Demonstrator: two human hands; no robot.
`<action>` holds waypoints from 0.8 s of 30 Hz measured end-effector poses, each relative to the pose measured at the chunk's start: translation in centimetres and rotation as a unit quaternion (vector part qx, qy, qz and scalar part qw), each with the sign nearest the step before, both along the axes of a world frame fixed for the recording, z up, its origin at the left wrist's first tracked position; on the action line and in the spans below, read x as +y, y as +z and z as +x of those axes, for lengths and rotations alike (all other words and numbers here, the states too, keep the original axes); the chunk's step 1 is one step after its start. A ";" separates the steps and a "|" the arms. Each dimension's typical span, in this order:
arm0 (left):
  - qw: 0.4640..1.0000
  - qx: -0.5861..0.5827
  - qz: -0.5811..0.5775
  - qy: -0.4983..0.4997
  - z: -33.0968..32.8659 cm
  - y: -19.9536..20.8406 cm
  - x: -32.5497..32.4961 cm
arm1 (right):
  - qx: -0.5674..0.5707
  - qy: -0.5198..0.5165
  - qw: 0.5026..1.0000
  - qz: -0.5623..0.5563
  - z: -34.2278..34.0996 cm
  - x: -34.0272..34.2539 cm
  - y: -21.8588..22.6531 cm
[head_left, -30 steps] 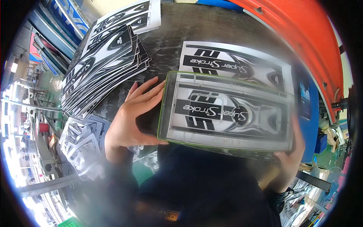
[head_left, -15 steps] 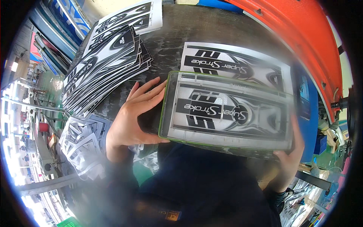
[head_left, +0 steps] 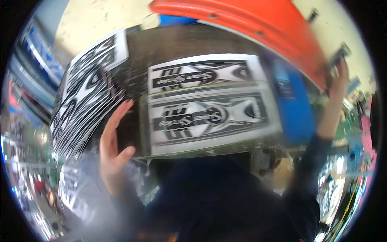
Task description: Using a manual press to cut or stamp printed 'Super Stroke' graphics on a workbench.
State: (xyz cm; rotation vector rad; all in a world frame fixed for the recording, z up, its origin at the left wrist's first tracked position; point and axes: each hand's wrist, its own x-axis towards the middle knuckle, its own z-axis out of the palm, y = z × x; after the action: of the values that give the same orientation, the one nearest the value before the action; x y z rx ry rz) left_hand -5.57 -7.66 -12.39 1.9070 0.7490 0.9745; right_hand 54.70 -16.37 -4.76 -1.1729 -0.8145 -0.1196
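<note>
A clear, green-edged rectangular block lies over a black-and-white printed sheet, whose far part sticks out beyond it. The pattern shows through the block. Beside its left edge, my left hand is raised, fingers stretched and thumb apart, holding nothing. My right hand reaches far right, up to a dark handle by the end of the red machine arm. Blur hides whether its fingers close round that handle.
A fanned stack of printed sheets lies on the dark table at left. Crumpled offcuts sit below its near left side. Blue board stands right of the block, below the red arm.
Both hands have let go of the block. My right hand has swung up and right to the dark handle; my left has drawn back from the block's edge. The view has shifted.
</note>
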 end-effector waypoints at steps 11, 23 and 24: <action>0.997 -0.049 0.059 0.032 -0.1 -0.8 -0.1 | 0.158 0.039 0.986 0.016 -0.7 2.2 1.8; 0.972 -0.152 0.172 0.061 2.2 1.5 -2.5 | 0.210 0.173 0.962 0.012 -11.9 -2.9 1.3; 0.972 -0.149 0.178 0.045 2.6 2.1 -2.4 | 0.207 0.207 0.956 -0.008 -13.6 -3.5 1.4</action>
State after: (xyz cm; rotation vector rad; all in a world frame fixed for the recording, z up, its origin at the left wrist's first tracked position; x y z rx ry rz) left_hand -3.00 -10.10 -10.24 1.9726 0.5104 1.4960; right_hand 41.12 -19.87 -3.37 -0.9720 -0.6699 0.4661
